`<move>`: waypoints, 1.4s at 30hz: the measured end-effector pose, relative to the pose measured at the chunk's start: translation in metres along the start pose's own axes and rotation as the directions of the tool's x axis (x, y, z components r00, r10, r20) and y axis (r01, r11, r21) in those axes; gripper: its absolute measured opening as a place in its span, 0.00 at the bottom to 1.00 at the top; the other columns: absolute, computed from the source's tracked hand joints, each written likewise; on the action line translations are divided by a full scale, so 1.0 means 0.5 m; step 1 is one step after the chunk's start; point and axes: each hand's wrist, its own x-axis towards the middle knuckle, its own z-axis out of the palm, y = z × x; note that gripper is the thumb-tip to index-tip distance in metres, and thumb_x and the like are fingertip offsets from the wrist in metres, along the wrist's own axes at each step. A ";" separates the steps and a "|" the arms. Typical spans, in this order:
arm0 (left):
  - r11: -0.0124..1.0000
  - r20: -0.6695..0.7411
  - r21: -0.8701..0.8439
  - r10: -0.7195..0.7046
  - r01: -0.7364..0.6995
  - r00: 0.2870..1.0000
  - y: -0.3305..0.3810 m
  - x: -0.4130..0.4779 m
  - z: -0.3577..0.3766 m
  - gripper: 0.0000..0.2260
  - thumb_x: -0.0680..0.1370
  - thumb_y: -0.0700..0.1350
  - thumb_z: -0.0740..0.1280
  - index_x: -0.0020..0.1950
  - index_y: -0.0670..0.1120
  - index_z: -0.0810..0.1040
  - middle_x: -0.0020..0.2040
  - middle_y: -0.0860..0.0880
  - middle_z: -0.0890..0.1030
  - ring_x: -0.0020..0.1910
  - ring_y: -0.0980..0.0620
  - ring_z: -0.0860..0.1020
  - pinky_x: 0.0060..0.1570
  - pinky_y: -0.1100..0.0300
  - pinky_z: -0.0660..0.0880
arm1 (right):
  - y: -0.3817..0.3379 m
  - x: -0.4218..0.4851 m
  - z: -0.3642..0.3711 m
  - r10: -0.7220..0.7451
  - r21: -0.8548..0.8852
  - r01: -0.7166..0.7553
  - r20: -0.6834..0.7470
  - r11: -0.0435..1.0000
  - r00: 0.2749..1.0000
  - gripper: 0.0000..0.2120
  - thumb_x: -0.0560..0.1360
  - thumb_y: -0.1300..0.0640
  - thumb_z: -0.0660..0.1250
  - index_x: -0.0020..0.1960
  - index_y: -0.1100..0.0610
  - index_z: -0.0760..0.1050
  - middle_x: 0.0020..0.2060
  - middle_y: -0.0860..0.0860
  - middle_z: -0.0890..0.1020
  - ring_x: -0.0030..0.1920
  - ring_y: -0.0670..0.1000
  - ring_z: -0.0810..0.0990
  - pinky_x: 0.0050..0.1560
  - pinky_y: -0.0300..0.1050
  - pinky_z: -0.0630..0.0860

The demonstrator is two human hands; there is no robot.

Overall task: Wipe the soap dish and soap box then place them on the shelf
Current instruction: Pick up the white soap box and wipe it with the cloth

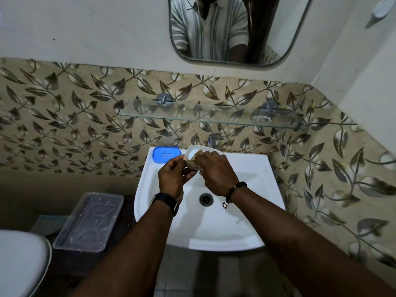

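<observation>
Over the glossy white basin [235, 221], the left grip [173, 179] pinches the rim of a smooth, round-cornered white soap box [194, 152], held tilted at the basin's 12 o'clock. The right grip [216, 172] curls around a coarse brownish sponge [196, 160] pressed inside the box, hiding most of it. At 11 o'clock a blue plastic soap dish [166, 154] with small drain holes lies on the basin's rim. Farther toward 12 o'clock, the clear glass shelf [214, 116] spans leaf-patterned tiles [64, 114]. A chrome tap [213, 140] shows partly behind the box.

glossy sink [246, 166] — clear glass shelf [214, 120]
</observation>
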 end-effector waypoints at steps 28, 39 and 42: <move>0.977 0.329 0.173 0.060 -0.122 0.943 0.036 -0.020 0.035 0.07 0.82 0.35 0.62 0.46 0.41 0.76 0.41 0.45 0.81 0.40 0.49 0.77 0.43 0.58 0.77 | 0.033 -0.010 -0.011 -0.187 0.030 0.233 -0.498 0.972 0.847 0.15 0.75 0.68 0.61 0.59 0.64 0.79 0.57 0.57 0.82 0.62 0.57 0.79 0.70 0.59 0.69; 0.980 0.216 -0.143 0.165 -0.136 0.962 0.015 -0.031 0.060 0.11 0.75 0.49 0.71 0.49 0.43 0.74 0.51 0.41 0.80 0.47 0.45 0.80 0.42 0.55 0.78 | -0.010 0.007 0.000 0.826 0.990 -0.039 0.133 -0.134 0.548 0.04 0.80 0.62 0.65 0.50 0.54 0.77 0.48 0.53 0.84 0.47 0.52 0.82 0.49 0.56 0.83; 0.984 0.254 0.009 0.169 -0.177 0.952 -0.009 -0.039 0.057 0.07 0.78 0.49 0.70 0.45 0.46 0.77 0.46 0.45 0.80 0.45 0.49 0.78 0.46 0.55 0.76 | -0.012 0.011 -0.011 0.735 0.929 -0.031 0.313 -0.370 0.601 0.07 0.81 0.58 0.64 0.58 0.53 0.76 0.51 0.58 0.83 0.42 0.59 0.83 0.32 0.51 0.80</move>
